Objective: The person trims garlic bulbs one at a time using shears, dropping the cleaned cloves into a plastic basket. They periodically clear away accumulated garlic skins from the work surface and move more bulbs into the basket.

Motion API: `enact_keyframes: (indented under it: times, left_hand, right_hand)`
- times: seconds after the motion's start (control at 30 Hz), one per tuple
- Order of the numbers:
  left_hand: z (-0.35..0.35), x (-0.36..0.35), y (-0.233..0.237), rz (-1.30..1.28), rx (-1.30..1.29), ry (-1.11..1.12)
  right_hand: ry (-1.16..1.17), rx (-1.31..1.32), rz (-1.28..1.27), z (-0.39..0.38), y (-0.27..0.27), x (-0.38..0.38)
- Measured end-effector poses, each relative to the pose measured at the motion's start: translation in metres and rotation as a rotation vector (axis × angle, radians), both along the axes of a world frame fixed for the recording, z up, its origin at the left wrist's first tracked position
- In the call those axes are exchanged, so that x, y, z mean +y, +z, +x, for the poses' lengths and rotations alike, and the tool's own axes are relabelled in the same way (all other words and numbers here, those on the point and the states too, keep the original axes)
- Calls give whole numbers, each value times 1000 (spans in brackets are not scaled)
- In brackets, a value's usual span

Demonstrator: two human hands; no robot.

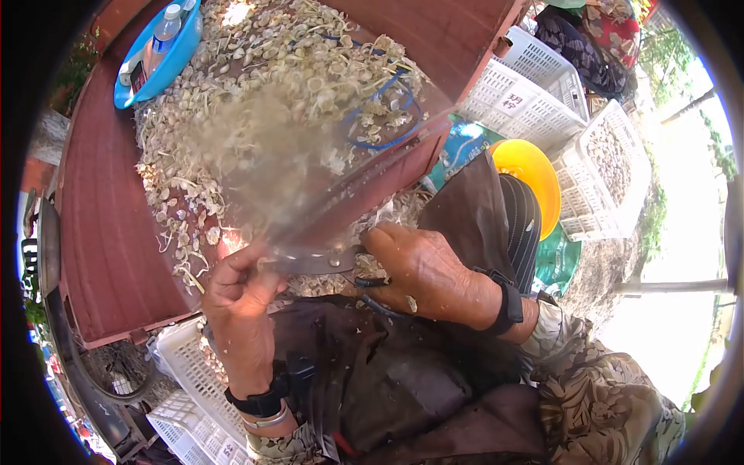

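Note:
My left hand is closed at the left, its thumb and fingers pinched at the left end of a flat metal blade. To the right, my right hand is wrapped round black-handled scissors, whose loops show below the fingers. Both hands are above the dark apron on my lap. Anything small between the left fingertips is hidden. Beyond the hands, a heap of garlic pieces and dry skins covers a red-brown surface, partly blurred by a hazy smear.
A blue basin with a bottle is at the upper left. A blue cord loop lies on the heap. At the right are a yellow bucket and white crates, one holding garlic. More white crates stand at the lower left.

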State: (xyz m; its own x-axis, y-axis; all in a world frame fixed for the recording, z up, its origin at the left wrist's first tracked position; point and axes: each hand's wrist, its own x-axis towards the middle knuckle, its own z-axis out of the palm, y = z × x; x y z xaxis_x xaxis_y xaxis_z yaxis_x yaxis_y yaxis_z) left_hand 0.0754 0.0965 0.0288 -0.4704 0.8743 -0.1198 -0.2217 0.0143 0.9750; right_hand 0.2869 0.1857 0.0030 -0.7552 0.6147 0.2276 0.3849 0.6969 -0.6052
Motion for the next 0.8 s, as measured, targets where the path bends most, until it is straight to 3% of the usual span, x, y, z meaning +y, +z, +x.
enact_keyframes:
  times: [0.23, 0.53, 0.63, 0.73, 0.77, 0.8]
  left_hand:
    - [-9, -2, -3, -46, -43, 16]
    - [-13, -6, -18, -29, -84, -51]
    - [-10, -9, -18, 8, -131, -61]
    - [-22, -31, -6, 40, -188, 35]
    - [-34, -46, -2, 53, -196, 84]
    - [-54, -67, -2, 79, -47, 164]
  right_hand:
    - [23, -20, 4, -6, -4, -2]
    - [50, -58, -212, -4, -9, -11]
    - [143, 79, -452, -2, -20, -11]
    - [29, 399, -846, -8, -22, -19]
    - [-27, 362, -892, -8, -17, -14]
    - [-81, 326, -941, -4, -7, -6]
